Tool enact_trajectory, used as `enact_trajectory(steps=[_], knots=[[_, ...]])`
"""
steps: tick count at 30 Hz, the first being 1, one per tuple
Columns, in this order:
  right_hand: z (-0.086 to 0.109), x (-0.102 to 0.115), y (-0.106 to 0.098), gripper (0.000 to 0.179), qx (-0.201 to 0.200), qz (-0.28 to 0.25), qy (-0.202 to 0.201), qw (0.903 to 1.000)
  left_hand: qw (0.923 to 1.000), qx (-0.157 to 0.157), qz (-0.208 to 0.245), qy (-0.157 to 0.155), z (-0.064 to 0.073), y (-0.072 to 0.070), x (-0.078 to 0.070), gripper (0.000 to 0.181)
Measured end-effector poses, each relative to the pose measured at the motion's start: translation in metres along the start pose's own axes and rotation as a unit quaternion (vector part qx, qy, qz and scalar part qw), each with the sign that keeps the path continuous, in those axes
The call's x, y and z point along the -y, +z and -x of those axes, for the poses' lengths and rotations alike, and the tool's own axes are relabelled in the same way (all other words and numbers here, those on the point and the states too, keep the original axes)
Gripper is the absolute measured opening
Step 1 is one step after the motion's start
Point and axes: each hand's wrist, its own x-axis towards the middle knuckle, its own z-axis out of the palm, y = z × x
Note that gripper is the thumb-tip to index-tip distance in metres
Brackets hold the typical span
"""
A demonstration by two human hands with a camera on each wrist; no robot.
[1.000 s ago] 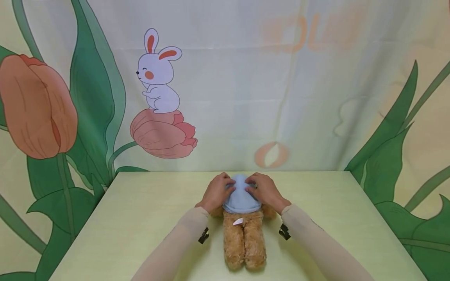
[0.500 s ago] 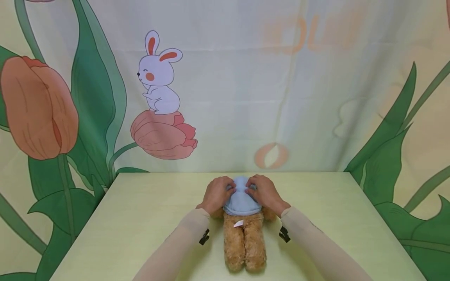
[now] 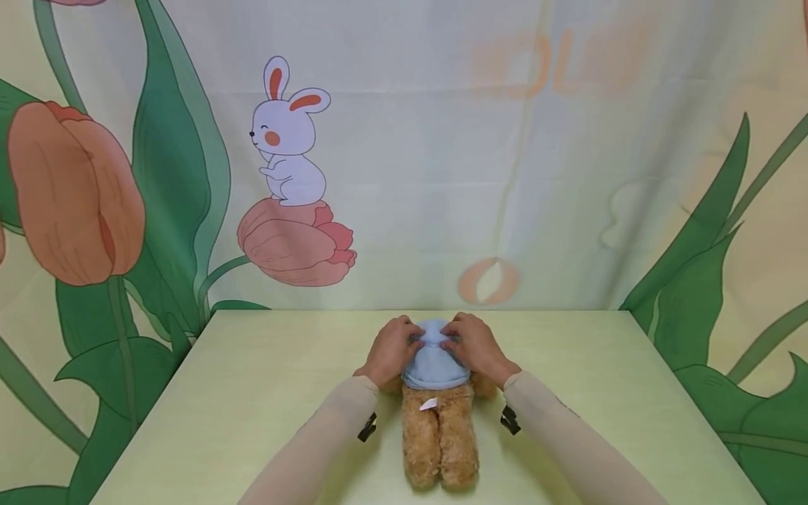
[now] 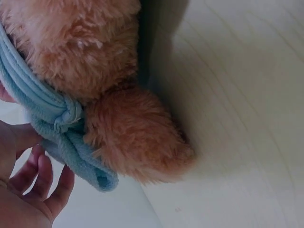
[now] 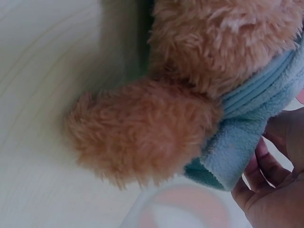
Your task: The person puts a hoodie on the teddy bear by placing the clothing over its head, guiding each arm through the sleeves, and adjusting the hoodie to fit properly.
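A brown plush toy lies on the table with its legs toward me and a small white tag at its lower body. Its upper body wears a light blue fleece top; its head does not show. My left hand pinches the left side of the top's upper part between thumb and fingers. On the opposite side my right hand pinches it the same way. In the wrist views, furry arms stick out of the blue sleeves, close to my fingers.
The pale yellow-green table ends just beyond my hands, at a hanging backdrop printed with tulips and a white rabbit. Dark wrist straps hang below both cuffs.
Both hands stay at the top's upper part, with thumbs and fingers slightly closer together on the cloth. The head view has shifted a little; the toy lies as before.
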Motion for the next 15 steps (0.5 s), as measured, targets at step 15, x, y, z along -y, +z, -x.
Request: enact_trajectory(steps=[15], knots=[[-0.0006,0.0000,0.0009,0.038,0.008,-0.012,0.030,0.9994,0.9997,-0.011,0.004,-0.022,-0.0030,0.0039,-0.0012,0.035]])
